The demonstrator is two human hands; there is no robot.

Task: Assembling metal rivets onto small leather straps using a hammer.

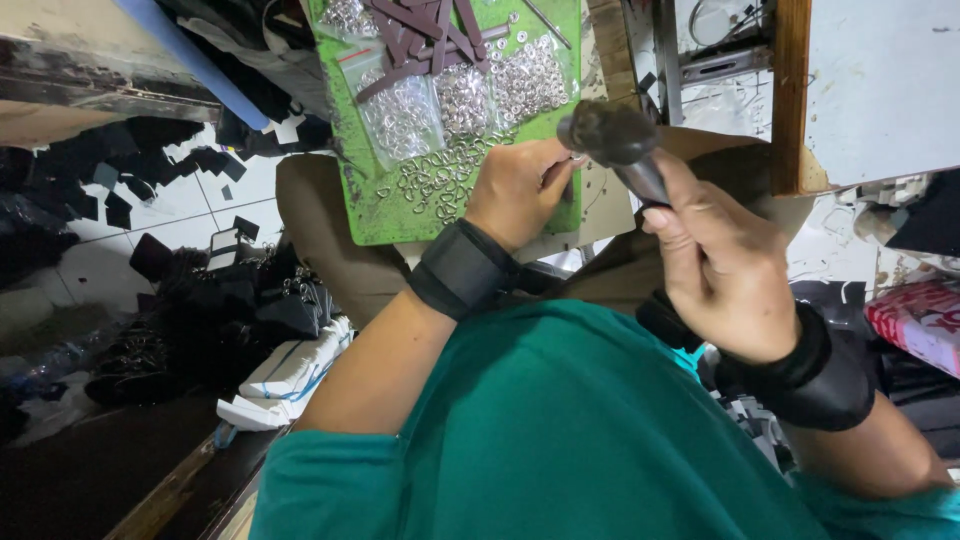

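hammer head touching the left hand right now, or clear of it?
Cannot tell. In the head view the hammer head overlaps the left hand near its fingertips, but its height above them is not visible.

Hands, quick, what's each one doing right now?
Left hand: closed, pinching something small on the green mat; what, cannot be told.
Right hand: closed around the hammer.

Green rectangular cutting mat (380, 215) resting on a tan work surface (310, 215). On the mat: clear plastic bags of small silver metal rings (400, 120) near its centre, loose silver rings (435, 180) below the bags, flat dark brown leather strips (420, 40) above them, and scattered silver eyelets (515, 38) right of the strips.
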